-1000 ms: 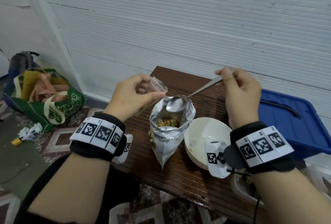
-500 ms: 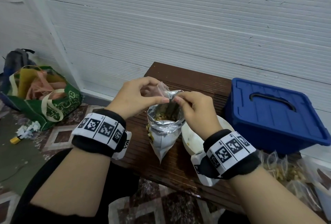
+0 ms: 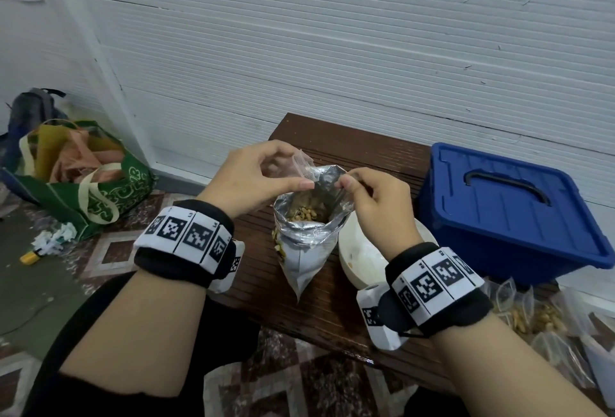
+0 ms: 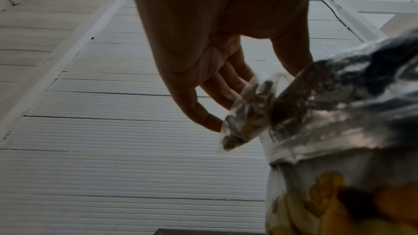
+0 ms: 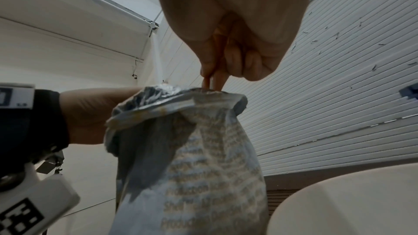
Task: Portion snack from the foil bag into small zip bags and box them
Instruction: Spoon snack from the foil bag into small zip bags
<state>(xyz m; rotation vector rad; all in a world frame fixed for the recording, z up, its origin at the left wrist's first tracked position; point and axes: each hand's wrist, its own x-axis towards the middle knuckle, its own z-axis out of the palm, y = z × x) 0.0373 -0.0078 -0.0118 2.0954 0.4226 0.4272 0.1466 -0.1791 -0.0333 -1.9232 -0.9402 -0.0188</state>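
An open silver foil bag point(image 3: 303, 243) stands on the dark wooden table point(image 3: 332, 310), with snack pieces showing inside. My left hand point(image 3: 299, 185) pinches one edge of a small clear zip bag point(image 3: 304, 168) just above the foil bag's mouth. My right hand point(image 3: 346, 181) pinches the zip bag's opposite edge between thumb and forefinger. In the left wrist view the zip bag point(image 4: 246, 113) hangs from my fingertips point(image 4: 210, 122) against the foil bag point(image 4: 339, 113). In the right wrist view my pinched fingers point(image 5: 214, 78) sit above the foil bag's rim point(image 5: 181, 99). No spoon is visible.
A white bowl point(image 3: 362, 256) sits right of the foil bag, under my right wrist. A shut blue lidded box point(image 3: 509, 213) stands at the table's right. Several filled zip bags point(image 3: 532, 313) lie at the lower right. A green tote point(image 3: 100, 190) and a backpack point(image 3: 33, 107) are on the floor.
A second ago my right hand held a spoon over the foil bag. It now holds no spoon and has come in to pinch the zip bag. My left hand kept its hold.
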